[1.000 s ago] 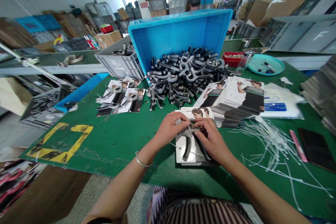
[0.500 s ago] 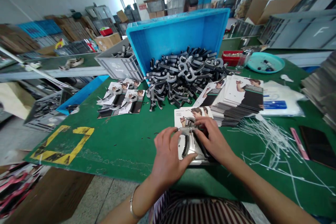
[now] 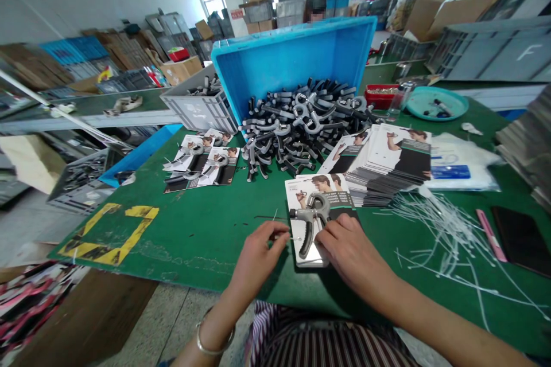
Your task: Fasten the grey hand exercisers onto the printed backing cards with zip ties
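A grey and black hand grip strengthener (image 3: 310, 219) lies on a printed card (image 3: 293, 186), its spring end away from me. At the card's left edge, my left hand (image 3: 263, 253) is closed in a pinch on a thin white cable tie (image 3: 294, 238), which runs toward the left handle. My right hand (image 3: 353, 245) has its fingers curled down over the right handle, hiding most of it. What the right fingertips press against is partly hidden.
A tilted blue crate (image 3: 293, 57) spills many grip strengtheners onto the green table. Beside it are a stack of cards (image 3: 387, 163), loose cable ties (image 3: 447, 235), a pink cutter (image 3: 491, 235) and a dark phone-like slab (image 3: 522, 239). Carded grips (image 3: 202, 160) lie left.
My left hand has drawn back leftward off the grip strengthener and now pinches a cable tie beside the card. My right hand has slid down from the spring to the right handle.
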Demonstrator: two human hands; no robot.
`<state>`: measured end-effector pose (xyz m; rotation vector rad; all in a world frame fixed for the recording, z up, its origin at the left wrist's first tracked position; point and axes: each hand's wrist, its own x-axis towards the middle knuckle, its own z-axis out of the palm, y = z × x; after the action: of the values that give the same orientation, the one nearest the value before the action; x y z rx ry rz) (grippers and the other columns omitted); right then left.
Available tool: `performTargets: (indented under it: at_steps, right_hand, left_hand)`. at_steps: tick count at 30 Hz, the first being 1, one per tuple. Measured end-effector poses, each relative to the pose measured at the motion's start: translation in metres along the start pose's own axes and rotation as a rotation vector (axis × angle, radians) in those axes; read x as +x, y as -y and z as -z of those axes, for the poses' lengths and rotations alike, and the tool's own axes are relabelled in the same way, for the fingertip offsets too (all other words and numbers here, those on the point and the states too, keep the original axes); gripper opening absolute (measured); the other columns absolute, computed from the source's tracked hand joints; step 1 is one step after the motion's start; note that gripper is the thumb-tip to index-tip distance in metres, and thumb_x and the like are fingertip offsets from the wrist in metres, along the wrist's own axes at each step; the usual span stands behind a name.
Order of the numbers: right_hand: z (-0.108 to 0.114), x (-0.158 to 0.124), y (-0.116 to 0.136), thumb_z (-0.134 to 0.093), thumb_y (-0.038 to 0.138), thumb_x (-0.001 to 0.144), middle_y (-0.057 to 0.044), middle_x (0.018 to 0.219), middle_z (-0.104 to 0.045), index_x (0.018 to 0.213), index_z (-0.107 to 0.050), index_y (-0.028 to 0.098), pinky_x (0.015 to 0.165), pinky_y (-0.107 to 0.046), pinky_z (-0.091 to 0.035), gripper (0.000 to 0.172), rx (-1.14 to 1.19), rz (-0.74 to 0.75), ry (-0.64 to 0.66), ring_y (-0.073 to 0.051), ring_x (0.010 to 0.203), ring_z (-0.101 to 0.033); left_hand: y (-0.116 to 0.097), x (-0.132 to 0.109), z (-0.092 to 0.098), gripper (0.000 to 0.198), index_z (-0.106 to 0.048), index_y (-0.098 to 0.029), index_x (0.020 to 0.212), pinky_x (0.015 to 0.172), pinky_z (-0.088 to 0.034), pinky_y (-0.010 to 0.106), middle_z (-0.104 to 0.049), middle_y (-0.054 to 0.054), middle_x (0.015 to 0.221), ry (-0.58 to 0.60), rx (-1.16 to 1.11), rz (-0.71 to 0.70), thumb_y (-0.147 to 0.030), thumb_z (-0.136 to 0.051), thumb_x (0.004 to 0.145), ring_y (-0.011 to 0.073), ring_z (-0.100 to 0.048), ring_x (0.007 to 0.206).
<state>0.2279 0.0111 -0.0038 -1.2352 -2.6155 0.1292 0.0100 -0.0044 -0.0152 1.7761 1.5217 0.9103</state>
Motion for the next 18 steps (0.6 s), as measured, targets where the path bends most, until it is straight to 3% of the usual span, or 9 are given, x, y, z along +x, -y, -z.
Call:
performTargets:
  at_steps: [5,10,13,18]
  right_hand:
    - [0.007,0.007,-0.01,-0.059,0.024,0.092,-0.01,0.102,-0.062,0.088,-0.064,0.02,0.082,-0.041,-0.04,0.008,0.166,0.004,-0.119,-0.027,0.095,-0.049]
    - [0.003,0.005,-0.017,-0.059,0.021,0.093,-0.004,0.087,-0.062,0.088,-0.059,0.02,0.078,-0.034,-0.044,0.005,0.454,-0.054,-0.108,-0.022,0.089,-0.052]
    - [-0.002,0.002,-0.019,-0.06,0.02,0.093,-0.004,0.087,-0.063,0.09,-0.06,0.02,0.077,-0.033,-0.044,0.003,0.491,-0.102,-0.154,-0.021,0.088,-0.053]
    - [-0.002,-0.001,-0.025,-0.059,0.023,0.094,-0.004,0.083,-0.064,0.087,-0.061,0.019,0.077,-0.034,-0.041,0.008,0.427,-0.015,-0.141,-0.021,0.082,-0.051]
  left_hand:
    - [0.001,0.006,-0.008,0.011,-0.071,-0.021,0.094,0.082,-0.049,0.026,-0.07,0.002,0.093,0.074,-0.21,-0.048,-0.025,-0.065,0.086,0.0165,-0.064,0.089]
    - [-0.005,0.013,-0.027,0.013,-0.071,-0.021,0.096,0.083,-0.049,0.025,-0.071,0.002,0.094,0.072,-0.286,-0.075,-0.021,-0.067,0.085,0.0155,-0.065,0.088]
    - [-0.005,0.013,-0.031,0.01,-0.071,-0.02,0.095,0.082,-0.049,0.024,-0.072,0.001,0.092,0.067,-0.304,-0.07,-0.022,-0.067,0.085,0.0149,-0.065,0.087]
    - [-0.007,0.012,-0.028,0.009,-0.071,-0.02,0.092,0.082,-0.048,0.025,-0.071,0.001,0.09,0.051,-0.242,-0.12,-0.024,-0.066,0.087,0.0149,-0.065,0.087]
